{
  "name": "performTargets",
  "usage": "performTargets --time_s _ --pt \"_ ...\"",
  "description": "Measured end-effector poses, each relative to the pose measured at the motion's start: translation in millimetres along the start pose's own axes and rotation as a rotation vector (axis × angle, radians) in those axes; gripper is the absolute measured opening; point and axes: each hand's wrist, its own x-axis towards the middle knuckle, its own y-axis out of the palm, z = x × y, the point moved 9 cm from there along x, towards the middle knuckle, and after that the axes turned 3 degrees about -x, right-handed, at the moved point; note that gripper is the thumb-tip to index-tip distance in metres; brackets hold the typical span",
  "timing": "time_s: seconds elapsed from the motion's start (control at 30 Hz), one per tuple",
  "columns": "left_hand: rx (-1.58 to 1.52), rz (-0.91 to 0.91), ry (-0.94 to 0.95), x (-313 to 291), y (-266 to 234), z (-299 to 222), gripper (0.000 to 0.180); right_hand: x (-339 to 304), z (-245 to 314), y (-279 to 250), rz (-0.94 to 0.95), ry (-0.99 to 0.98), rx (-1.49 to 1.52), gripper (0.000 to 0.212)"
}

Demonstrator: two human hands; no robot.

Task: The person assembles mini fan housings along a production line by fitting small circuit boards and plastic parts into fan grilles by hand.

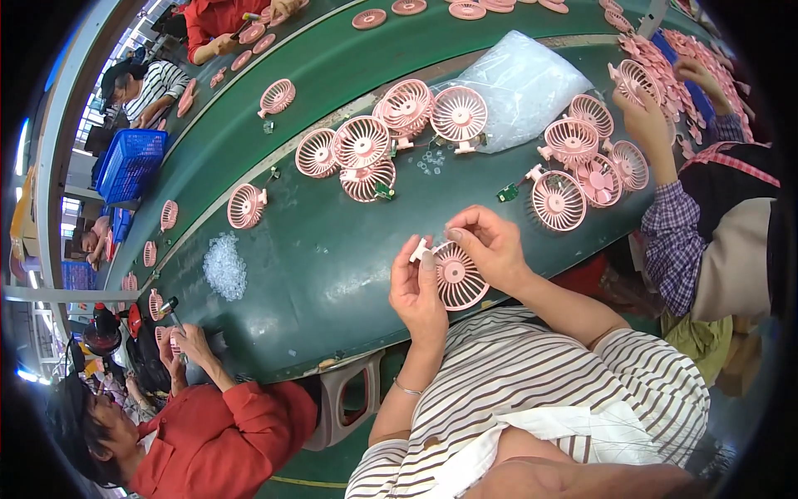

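My left hand (418, 301) holds a pink round fan cage (465, 291) near the table's front edge, thumb and fingers closed at its pale neck piece (421, 249). The cage's slatted face is turned up. Over its upper rim, my right hand (492, 248) has thumb and forefinger brought together; whatever is between these fingertips is too small to make out. To the right of my hands lie several pink fan cages (559, 201), one showing fan blades (598, 180), beside a small green circuit board (508, 193).
More fan cages (363, 142) lie ahead, before a clear plastic bag (524, 91). Small clear pieces (224, 266) are heaped at left. Behind runs a green conveyor belt (332, 79) carrying pink parts. Co-workers sit left, in a red sleeve (258, 416), and right, in a checked sleeve (672, 241).
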Motion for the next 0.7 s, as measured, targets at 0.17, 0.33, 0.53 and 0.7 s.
performTargets --time_s 0.17,0.33,0.53,0.7 --pt "0.079 0.042 0.083 -2.7 2.3 -4.9 0.029 -0.1 20.9 -2.1 -0.003 -0.096 -0.151 0.009" --pt "0.125 0.114 0.146 -3.4 8.8 -7.1 0.03 7.2 34.5 3.8 0.045 -0.064 -0.2 0.009" --pt "0.158 0.094 0.153 -2.7 6.2 -5.8 0.03 4.0 1.7 7.8 0.079 0.318 0.189 0.011" --pt "0.212 0.086 0.163 -0.5 4.3 -5.9 0.029 5.7 2.2 6.8 0.065 0.286 0.141 0.011"
